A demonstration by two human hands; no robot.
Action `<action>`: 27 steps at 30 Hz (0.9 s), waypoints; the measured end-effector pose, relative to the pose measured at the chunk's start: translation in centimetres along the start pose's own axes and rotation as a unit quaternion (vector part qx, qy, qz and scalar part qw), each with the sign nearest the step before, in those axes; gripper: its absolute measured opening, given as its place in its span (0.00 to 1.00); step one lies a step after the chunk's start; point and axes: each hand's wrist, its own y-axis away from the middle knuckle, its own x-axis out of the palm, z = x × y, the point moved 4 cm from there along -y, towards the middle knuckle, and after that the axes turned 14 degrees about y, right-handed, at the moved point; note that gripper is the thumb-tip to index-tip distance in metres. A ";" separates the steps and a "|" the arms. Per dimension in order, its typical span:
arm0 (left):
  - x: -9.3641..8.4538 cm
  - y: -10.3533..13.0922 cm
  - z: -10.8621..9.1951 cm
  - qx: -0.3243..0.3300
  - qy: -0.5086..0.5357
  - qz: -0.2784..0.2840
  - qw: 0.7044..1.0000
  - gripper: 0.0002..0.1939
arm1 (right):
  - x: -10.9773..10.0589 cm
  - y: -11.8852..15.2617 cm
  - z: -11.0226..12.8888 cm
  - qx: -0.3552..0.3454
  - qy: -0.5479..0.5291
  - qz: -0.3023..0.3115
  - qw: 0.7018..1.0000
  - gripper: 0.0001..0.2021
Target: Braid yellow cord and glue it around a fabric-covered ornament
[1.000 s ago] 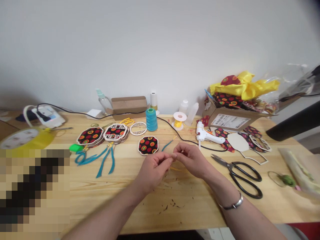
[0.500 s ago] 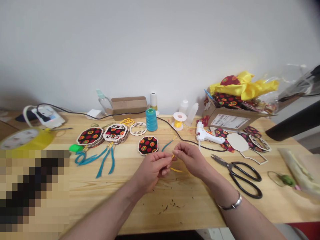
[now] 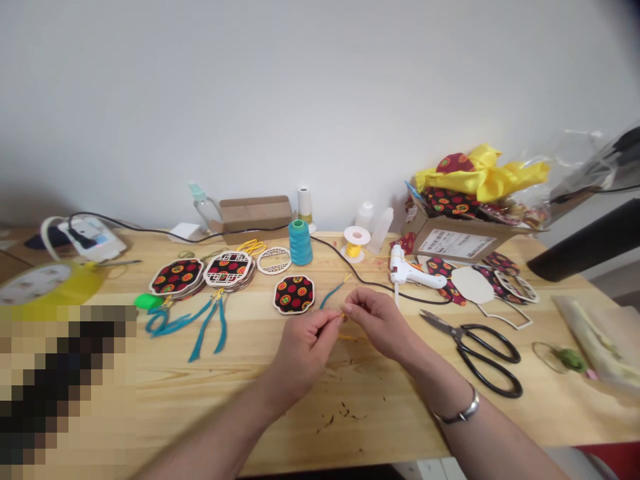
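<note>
My left hand (image 3: 311, 343) and my right hand (image 3: 380, 320) meet at the fingertips over the middle of the table, both pinching a thin yellow cord (image 3: 353, 338). Part of the cord hangs below the fingers; the pinched bit is mostly hidden. Just behind my hands lies a teal tassel (image 3: 332, 293) with a yellow loop. A patterned fabric piece with a pale edge (image 3: 294, 295) rests behind my left hand. Black-handled scissors (image 3: 470, 347) lie open to the right of my right hand.
Teal thread cone (image 3: 301, 243), yellow cord spool (image 3: 357, 244) and white glue gun (image 3: 413, 270) stand or lie behind. Stacked patterned pieces (image 3: 177, 277) with teal tassels (image 3: 207, 323) are at left. A full cardboard box (image 3: 457, 241) is at back right. A black cable (image 3: 370, 283) crosses the table.
My left hand's fingers have curled in closer around the pinch, and the cord below has shifted slightly. The whole view has moved a little.
</note>
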 end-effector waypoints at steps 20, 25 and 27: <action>1.5 2.0 0.3 -0.244 0.210 0.242 0.915 0.10 | 0.2 -0.5 -1.2 0.003 0.150 -0.040 0.988 0.10; 1.7 2.6 0.1 -0.248 0.188 0.294 0.904 0.10 | 0.9 -0.5 -1.0 -0.041 0.235 -0.032 0.970 0.09; 1.5 2.6 0.0 -0.243 0.208 0.285 0.903 0.10 | 1.1 -0.6 -1.1 -0.048 0.250 -0.040 0.966 0.09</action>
